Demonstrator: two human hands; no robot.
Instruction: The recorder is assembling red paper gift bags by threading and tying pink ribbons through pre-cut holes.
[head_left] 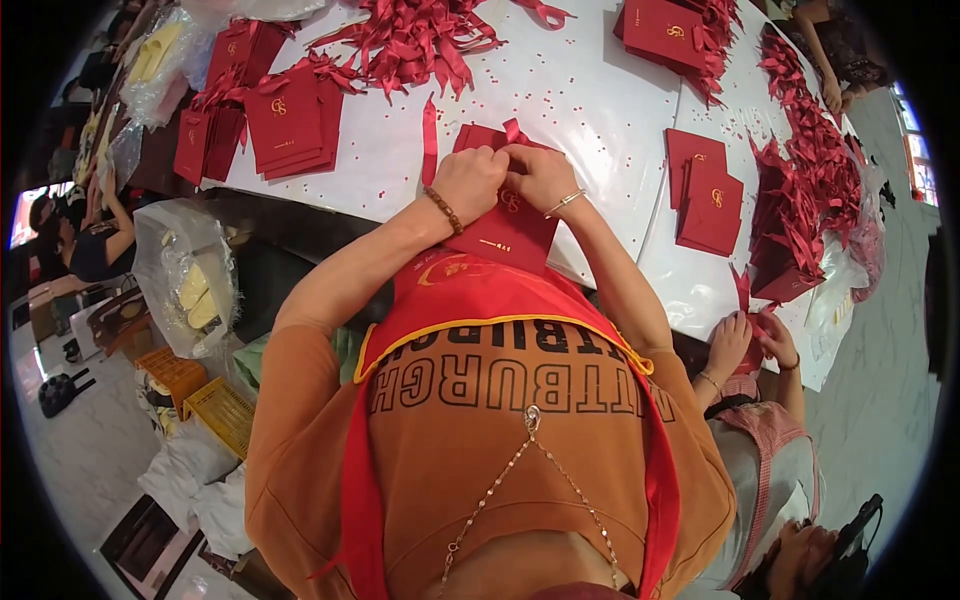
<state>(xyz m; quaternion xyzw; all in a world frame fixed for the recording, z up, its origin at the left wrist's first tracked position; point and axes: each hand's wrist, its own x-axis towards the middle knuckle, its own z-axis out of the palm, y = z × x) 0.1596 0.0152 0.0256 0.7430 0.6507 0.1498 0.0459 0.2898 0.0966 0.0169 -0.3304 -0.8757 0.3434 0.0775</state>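
Observation:
A flat red paper gift bag [502, 235] with gold print lies at the table's near edge, against my red apron. My left hand [466, 182], a beaded bracelet on its wrist, is closed over the bag's upper part. Beside it my right hand [543, 180], wearing a metal bangle, pinches too, and the fingertips of both hands meet. A piece of red ribbon [513, 131] sticks up just beyond the fingers; the exact grip on it is partly hidden. Another red ribbon strip [430, 135] lies on the table left of the bag.
Red bags [292, 122] are stacked at the left, with more bags [712, 205] at the right. Loose ribbons [420, 40] are heaped at the far side. Ribboned bags [785, 240] stand in a row at the right edge. A co-worker's hands [745, 345] handle red ribbon nearby. Small red specks dot the white table [590, 110].

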